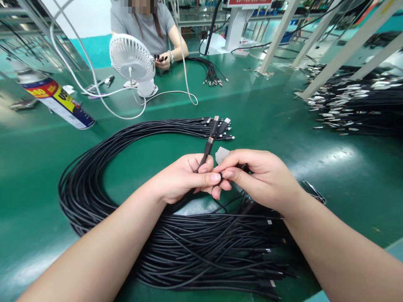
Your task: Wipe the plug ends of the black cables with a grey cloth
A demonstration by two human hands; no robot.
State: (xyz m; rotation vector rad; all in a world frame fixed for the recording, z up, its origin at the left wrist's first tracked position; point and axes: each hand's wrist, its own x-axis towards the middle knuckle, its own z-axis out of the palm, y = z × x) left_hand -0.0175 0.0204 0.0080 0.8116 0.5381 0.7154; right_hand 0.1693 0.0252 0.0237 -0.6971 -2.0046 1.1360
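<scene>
My left hand (pixel 184 176) is closed around a black cable (pixel 206 153), whose two connector ends with metal tips point up and away from me. Just right of its thumb, my right hand (pixel 264 178) pinches a small black part, seemingly of the same cable; the fingers hide most of it. A light grey scrap (pixel 222 154) shows behind the right fingertips; whether it is held, I cannot tell. Beneath both hands lies a large bundle of black cables (pixel 189 247), curving left and round to a row of connectors (pixel 217 130).
A white fan (pixel 132 58) and its white cord stand beyond the bundle. At the left is a spray can (pixel 56 98). Across the green table (pixel 270 109) a person (pixel 143 25) handles black cables. More cables (pixel 355 100) are piled at right, near slanted posts (pixel 343 50).
</scene>
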